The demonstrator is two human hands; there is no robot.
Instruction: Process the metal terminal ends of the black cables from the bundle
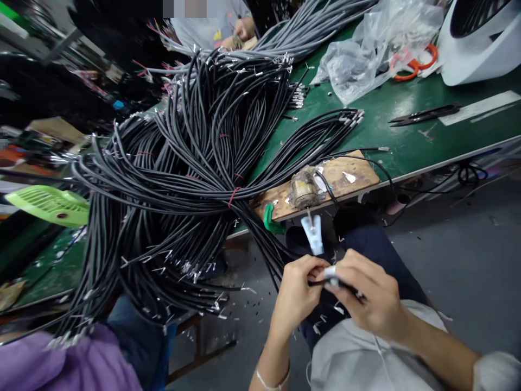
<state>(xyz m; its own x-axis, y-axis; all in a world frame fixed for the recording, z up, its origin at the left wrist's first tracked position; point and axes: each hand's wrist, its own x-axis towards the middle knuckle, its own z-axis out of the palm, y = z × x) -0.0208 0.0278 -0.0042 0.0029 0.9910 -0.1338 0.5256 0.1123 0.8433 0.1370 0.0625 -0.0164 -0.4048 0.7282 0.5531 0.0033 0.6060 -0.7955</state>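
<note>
Above my lap, my left hand (299, 288) pinches a short stretch of black cable (315, 283) between thumb and fingers. My right hand (370, 293) closes on the same cable from the other side. A whitish band (330, 273) shows at the right fingertips; blur hides whether it is on a finger or on the cable. Just beyond the hands, a light blue clip (313, 236) hangs at the edge of a wooden board (360, 171). On that board sits a worn, plastic-wrapped lump (304, 190), with a green clamp (272, 220) beside it.
A large heap of black cables (195, 179) with pale ends, tied with red bands, covers the green table (382, 117). Grey cables, a plastic bag (358, 60), orange-handled scissors (415, 64), and dark snips (427, 114) lie farther back. Another person's hands (243, 32) show across; a purple-clothed person (81, 364) is at left.
</note>
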